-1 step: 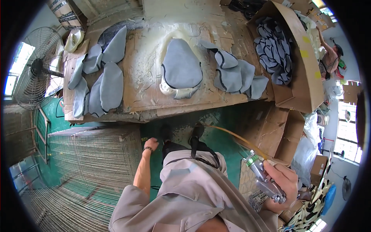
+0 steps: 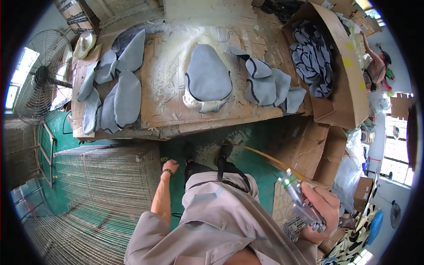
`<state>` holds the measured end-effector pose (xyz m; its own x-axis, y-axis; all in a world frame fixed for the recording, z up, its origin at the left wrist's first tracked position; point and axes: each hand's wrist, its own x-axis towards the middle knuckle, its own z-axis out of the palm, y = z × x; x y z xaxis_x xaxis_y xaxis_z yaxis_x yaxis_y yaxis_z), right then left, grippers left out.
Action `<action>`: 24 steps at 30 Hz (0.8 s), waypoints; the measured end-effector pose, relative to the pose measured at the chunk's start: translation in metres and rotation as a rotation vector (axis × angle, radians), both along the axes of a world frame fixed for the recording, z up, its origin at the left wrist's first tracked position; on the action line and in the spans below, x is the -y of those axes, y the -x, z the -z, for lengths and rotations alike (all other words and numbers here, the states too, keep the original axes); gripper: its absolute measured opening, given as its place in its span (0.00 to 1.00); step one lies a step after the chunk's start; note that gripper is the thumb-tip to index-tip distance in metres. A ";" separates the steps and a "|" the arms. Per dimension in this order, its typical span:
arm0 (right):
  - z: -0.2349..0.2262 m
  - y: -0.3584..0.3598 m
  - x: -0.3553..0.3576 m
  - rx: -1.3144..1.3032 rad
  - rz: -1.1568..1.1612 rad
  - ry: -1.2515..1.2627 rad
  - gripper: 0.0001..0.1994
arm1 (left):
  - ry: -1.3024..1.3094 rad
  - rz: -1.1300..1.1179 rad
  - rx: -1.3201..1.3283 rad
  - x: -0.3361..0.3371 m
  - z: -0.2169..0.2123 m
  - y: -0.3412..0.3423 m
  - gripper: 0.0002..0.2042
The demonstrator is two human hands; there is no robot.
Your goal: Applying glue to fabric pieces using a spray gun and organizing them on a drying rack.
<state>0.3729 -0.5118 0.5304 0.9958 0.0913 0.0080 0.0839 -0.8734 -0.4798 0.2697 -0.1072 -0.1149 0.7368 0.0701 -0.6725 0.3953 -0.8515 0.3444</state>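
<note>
At 4 o'clock the right hand is gripping a spray gun; at 8 the left hand is hanging, fingers curling, whether around anything I cannot tell. At 12 a grey cloth piece is covering a pale form on the bench. Yellow patches are marking a cardboard box at 2. A fan is standing at 10.

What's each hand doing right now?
Left hand: loosely closed, nothing visible in it.
Right hand: closed around a metal spray gun.
</note>
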 end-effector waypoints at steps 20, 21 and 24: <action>-0.009 0.051 -0.195 0.186 -0.087 0.119 0.26 | 0.535 -0.763 -0.190 -0.052 0.056 0.049 0.12; -0.011 0.054 -0.197 0.143 -0.172 0.124 0.26 | 0.499 -0.792 -0.223 -0.052 0.058 0.052 0.13; -0.017 0.062 -0.198 0.093 -0.335 0.170 0.27 | 0.503 -0.769 -0.235 -0.053 0.061 0.063 0.12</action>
<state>0.3104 -0.3136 0.5475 0.9061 0.4196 0.0535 0.4148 -0.8565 -0.3070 0.2069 -0.0541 -0.1764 0.4512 0.1421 -0.8810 0.8920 -0.1021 0.4403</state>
